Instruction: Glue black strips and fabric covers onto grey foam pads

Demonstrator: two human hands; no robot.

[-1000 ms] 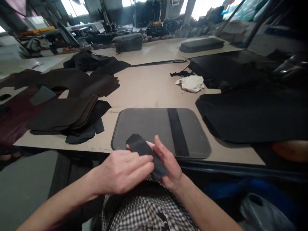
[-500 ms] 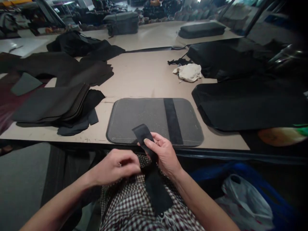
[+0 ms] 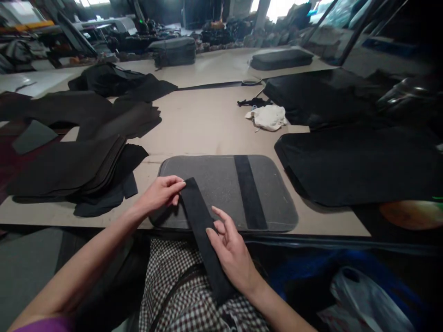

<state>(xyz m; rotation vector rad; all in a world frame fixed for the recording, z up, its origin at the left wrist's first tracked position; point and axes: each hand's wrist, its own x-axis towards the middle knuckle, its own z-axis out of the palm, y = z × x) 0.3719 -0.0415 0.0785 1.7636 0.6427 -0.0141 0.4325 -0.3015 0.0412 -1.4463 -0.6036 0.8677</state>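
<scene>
The left hand [image 3: 164, 191] pinches the upper corner of a black strip [image 3: 202, 226] between thumb and forefinger, its other fingers curled under. The right hand [image 3: 230, 251] has its thumb on the strip's right edge, with forefinger and middle finger parted and loosely bent; whether the fingers behind grip it, one cannot tell. Held at two places, the strip likely stays flat and straight. It slants from 11 toward 5 o'clock, its lower end over the checked garment [image 3: 173, 276].

Taking the grey panel [image 3: 214, 184] as a clock's centre, the strip crosses its near edge at 7 o'clock; whether they touch is unclear. The panel lies flat at the front of the desk [image 3: 200, 124], probably for easy reach, a dark band [image 3: 251, 193] running across it toward 3 o'clock. Dark stacked pieces [image 3: 69, 166] sit at 9 o'clock and a black sheet [image 3: 356, 166] at 3, seemingly keeping the middle workable. White cloth [image 3: 270, 117] lies at 1 o'clock.
</scene>
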